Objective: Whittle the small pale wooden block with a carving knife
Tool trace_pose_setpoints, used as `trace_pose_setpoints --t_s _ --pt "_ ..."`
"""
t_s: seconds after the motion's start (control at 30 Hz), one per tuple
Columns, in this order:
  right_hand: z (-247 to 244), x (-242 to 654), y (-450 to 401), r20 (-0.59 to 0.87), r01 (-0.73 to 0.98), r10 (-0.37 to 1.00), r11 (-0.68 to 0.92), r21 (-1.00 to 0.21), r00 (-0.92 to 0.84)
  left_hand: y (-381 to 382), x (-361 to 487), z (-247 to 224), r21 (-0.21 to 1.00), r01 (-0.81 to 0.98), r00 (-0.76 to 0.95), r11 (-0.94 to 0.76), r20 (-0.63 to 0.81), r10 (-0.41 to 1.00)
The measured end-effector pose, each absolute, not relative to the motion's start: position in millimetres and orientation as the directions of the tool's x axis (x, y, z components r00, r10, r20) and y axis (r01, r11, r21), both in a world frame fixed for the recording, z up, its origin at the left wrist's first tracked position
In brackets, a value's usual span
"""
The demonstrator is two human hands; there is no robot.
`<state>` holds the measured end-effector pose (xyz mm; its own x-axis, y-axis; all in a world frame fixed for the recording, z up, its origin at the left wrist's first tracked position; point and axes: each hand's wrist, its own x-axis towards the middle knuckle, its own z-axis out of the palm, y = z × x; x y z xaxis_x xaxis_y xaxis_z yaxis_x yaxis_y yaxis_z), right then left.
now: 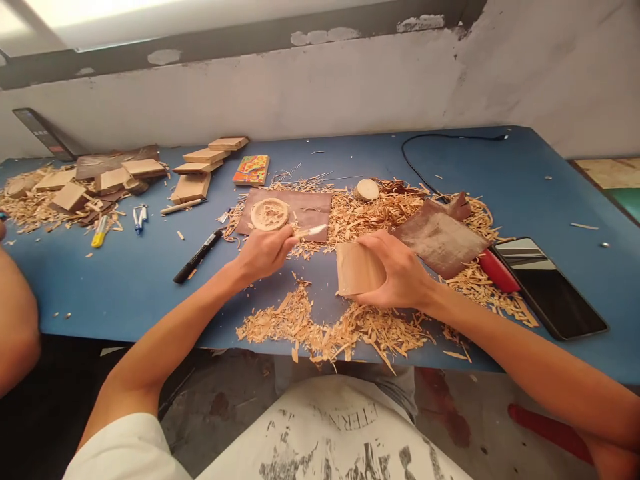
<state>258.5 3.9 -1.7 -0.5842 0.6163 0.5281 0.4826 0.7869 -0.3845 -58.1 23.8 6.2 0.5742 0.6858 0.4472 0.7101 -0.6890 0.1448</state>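
Note:
My left hand is closed round a slim tool whose pale tip points right, toward the wood block. A light wooden block with a curved side sits in my right hand, thumb and fingers wrapped round its right side. Just beyond my left hand, a round carved wooden piece lies on brown sandpaper. Wood shavings are heaped between the block and the near table edge. Farther back, a small round wood slice rests on more shavings.
On the blue table are a black marker, a yellow cutter, stacked wood pieces and a painted square. To the right lie worn sandpaper, a phone and a black cable. Another person's arm shows at left.

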Motion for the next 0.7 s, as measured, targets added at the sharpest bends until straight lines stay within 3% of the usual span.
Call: trace_pose_setpoints --t_s 0.23,0.53,0.7 --pt "-4.7 255.7 1.4 0.520 0.467 0.621 0.784 -0.409 -0.587 3.8 -40.1 4.2 0.183 0.494 0.782 -0.850 0.335 0.526" --pt "-3.8 255.4 -0.1 0.530 0.423 0.591 0.807 -0.413 -0.609 2.8 -36.6 -6.3 0.245 0.450 0.831 -0.859 0.239 0.503" --pt "-3.4 254.9 -3.1 0.526 0.404 0.596 0.801 -0.442 -0.606 6.1 -39.9 -7.4 0.244 0.433 0.824 -0.868 0.284 0.491"
